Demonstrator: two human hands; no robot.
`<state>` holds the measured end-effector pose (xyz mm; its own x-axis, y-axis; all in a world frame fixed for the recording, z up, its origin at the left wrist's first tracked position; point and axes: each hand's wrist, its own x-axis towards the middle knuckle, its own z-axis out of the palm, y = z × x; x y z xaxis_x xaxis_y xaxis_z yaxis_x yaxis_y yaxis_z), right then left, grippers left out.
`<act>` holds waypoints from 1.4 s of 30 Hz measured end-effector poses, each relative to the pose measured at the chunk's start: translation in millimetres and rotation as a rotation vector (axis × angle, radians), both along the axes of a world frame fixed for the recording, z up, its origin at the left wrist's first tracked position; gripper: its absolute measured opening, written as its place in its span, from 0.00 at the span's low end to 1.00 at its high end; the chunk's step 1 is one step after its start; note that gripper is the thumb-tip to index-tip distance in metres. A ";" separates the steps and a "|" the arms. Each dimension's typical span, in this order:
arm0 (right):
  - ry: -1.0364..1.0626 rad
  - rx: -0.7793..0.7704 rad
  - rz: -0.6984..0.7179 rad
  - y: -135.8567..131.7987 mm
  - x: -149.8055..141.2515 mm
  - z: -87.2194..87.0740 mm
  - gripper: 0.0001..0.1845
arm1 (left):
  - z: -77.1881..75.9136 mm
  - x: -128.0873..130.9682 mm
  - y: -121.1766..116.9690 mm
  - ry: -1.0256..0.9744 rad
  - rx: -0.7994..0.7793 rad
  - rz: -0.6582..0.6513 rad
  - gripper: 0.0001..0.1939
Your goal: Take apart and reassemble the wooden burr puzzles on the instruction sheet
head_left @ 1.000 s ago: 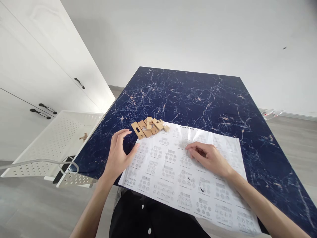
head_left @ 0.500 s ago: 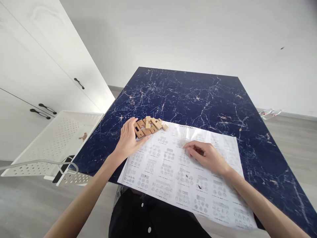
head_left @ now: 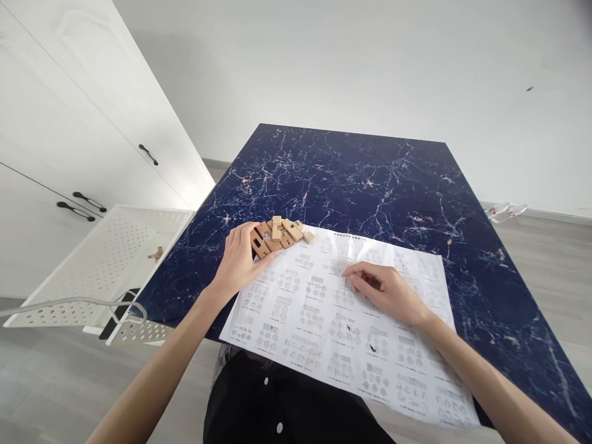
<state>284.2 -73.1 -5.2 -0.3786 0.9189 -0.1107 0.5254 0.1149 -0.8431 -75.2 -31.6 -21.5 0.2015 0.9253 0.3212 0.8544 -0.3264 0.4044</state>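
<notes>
My left hand [head_left: 238, 256] curves round the left side of a cluster of flat wooden puzzle pieces [head_left: 285, 242], thumb along the near edge and fingers at the far side. Dark numbers and notches mark several of them. Small wooden blocks [head_left: 276, 227] lie on top of the cluster, and another small block [head_left: 308, 237] sits at its right end. A large printed instruction sheet [head_left: 296, 345] with rows of small diagrams lies beneath my right hand [head_left: 382, 290]. That hand rests with its fingers curled together, index fingertip on the paper, and no object shows in it.
The dark blue marbled table [head_left: 351, 179] extends beyond the sheet to a white wall. At left, a white perforated tray [head_left: 92, 259] holds a small wooden piece [head_left: 156, 253]; a grey cable [head_left: 74, 301] crosses its near side. White cabinets [head_left: 92, 111] stand behind it.
The fingers of my left hand have shifted slightly lower along the wooden pieces. My right hand and the sheet stay where they were.
</notes>
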 end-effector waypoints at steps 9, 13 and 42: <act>0.002 -0.008 0.009 -0.6 0.6 2.1 0.16 | -0.6 -0.4 1.0 -0.012 -0.032 0.009 0.36; -0.004 0.006 0.010 -0.3 0.7 2.6 0.15 | -0.3 -0.9 1.4 -0.012 -0.037 0.014 0.36; -0.020 -0.003 0.016 -0.7 0.7 2.7 0.17 | 2.1 24.1 15.2 0.010 -0.049 0.007 0.42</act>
